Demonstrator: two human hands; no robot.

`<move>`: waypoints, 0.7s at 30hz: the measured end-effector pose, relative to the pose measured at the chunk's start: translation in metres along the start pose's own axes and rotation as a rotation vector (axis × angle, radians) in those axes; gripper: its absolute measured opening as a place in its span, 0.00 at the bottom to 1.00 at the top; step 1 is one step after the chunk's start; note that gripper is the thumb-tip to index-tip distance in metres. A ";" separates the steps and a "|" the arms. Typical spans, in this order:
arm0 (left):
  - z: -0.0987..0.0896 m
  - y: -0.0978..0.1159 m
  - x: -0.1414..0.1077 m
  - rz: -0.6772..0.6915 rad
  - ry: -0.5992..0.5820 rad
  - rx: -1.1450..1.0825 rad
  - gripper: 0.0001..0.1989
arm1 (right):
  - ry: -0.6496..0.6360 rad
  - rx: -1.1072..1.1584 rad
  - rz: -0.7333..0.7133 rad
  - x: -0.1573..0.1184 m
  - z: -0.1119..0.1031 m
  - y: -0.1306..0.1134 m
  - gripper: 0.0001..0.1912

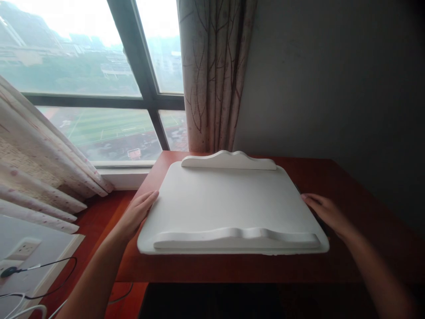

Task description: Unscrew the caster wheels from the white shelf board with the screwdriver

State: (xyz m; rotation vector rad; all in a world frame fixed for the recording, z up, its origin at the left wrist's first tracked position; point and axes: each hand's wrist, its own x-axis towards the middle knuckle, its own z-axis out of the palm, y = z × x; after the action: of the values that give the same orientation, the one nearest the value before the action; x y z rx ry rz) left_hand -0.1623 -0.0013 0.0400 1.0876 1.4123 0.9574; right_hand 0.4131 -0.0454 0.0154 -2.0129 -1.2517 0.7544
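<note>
Two forearms (102,261); left hand (140,209), right hand (323,210), fingers (151,197) grasping one white board (229,199); two wavy rails (229,162), one table (199,269).

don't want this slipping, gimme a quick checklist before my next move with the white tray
1. Left grip at left edge of white, round-cornered rectangular tray: ok
2. Right grip at right edge: ok
3. Hold beneath the edges, hidden: cannot tell
4. White wavy-topped near strip and matching far strip upright: ok
5. Tray flat on red-brown wooden table, underside hidden: cannot tell
</note>
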 end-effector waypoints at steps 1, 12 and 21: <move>0.001 0.002 0.004 -0.046 -0.029 -0.032 0.29 | -0.053 0.066 0.031 0.000 0.002 -0.005 0.26; -0.007 0.018 0.024 -0.154 -0.179 -0.067 0.20 | -0.360 0.536 0.202 0.002 0.006 -0.027 0.18; -0.017 0.072 0.031 0.256 -0.126 -0.081 0.14 | -0.018 0.539 -0.160 0.005 -0.032 -0.066 0.22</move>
State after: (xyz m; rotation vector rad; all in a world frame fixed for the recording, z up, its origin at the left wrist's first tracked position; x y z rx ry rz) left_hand -0.1718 0.0472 0.1025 1.2651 1.1407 1.0984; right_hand 0.4028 -0.0254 0.0855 -1.4575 -1.0615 0.9165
